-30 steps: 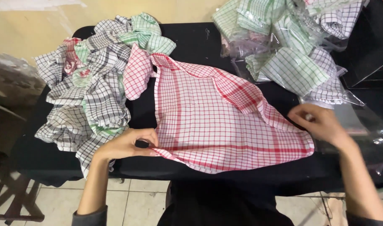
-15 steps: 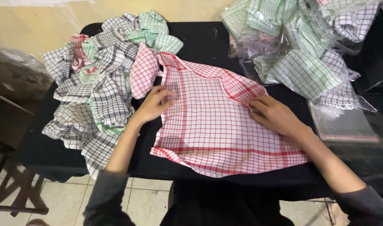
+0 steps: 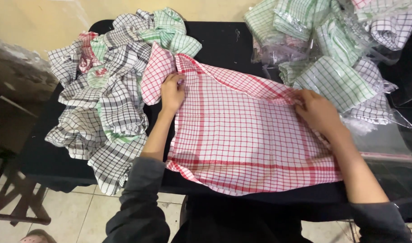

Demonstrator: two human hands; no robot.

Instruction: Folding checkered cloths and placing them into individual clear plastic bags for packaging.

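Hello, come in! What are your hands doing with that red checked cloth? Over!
Left hand and right hand pressing far corners of red checked cloth. Cloth spread on black table. Loose cloth pile left, bagged cloths right.

A loose heap of crumpled checked cotton cloths (image 3: pixel 109 90), in black-and-white, green-and-white and red-and-white, is piled on the left part of a black table (image 3: pixel 219 42), some of it hanging over the near-left edge. At the far right, folded green and black checked cloths packed in clear plastic bags (image 3: pixel 332 49) are stacked together. A flat, empty clear plastic bag (image 3: pixel 386 139) is laid just in front of them. A yellowish wall (image 3: pixel 39 20) is seen behind, and a pale tiled floor (image 3: pixel 79 216) below.
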